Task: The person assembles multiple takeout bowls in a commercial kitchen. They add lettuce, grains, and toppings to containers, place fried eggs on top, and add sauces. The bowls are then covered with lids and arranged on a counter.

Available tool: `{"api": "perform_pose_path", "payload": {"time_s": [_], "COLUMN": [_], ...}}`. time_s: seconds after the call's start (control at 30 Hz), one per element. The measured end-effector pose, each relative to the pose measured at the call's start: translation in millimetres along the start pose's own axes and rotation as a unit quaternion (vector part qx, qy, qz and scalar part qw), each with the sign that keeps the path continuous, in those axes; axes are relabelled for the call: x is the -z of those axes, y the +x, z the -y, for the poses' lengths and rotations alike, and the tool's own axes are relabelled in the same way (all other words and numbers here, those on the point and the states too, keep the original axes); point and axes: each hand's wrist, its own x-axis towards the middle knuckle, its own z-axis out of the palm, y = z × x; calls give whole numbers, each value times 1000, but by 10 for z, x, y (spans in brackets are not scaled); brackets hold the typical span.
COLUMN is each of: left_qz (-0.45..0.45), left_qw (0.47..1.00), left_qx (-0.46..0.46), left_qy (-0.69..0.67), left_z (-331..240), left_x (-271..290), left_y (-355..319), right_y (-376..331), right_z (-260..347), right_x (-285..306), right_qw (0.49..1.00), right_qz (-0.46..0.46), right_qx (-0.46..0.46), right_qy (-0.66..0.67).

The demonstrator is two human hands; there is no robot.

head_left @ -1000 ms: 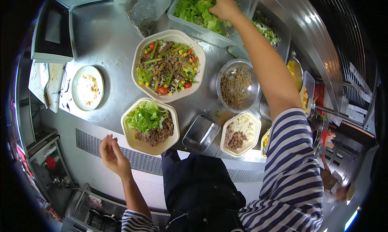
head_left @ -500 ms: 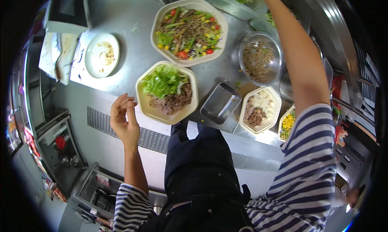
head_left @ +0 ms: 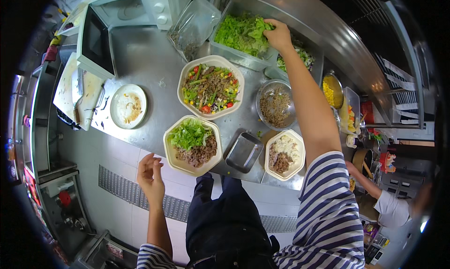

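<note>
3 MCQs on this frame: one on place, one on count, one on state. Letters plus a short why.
1. Where is the right hand?
A. in the lettuce tub
B. on the metal tray
C. on the microwave

2. How many pale hexagonal bowls stand on the counter?
A. one
B. three
C. five

3. The left hand is:
A. gripping a bowl
B. holding nothing
C. flat on the counter

Answers: A, its fingers are among the leaves; B, three show; B, it is raised off the counter edge, holding nothing.
</note>
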Motion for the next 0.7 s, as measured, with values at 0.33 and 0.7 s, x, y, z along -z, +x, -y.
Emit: {"api": "perform_pose_path", "payload": {"time_s": [0.33, 0.7], "left_qz": [240, 463], "left_qw": [959, 885], "left_qx": [-6, -56], "left_qy": [-148, 0], "left_z": [-118, 48], "left_x": [-1020, -2546], "left_y": [-162, -578], "right_y": [-1648, -3673], "right_z": [193, -687], "right_x": [1464, 685], "right_qw": [981, 942], "right_qz": [-61, -9], "right_qx": [-72, -287], "right_qy": [168, 174]}}
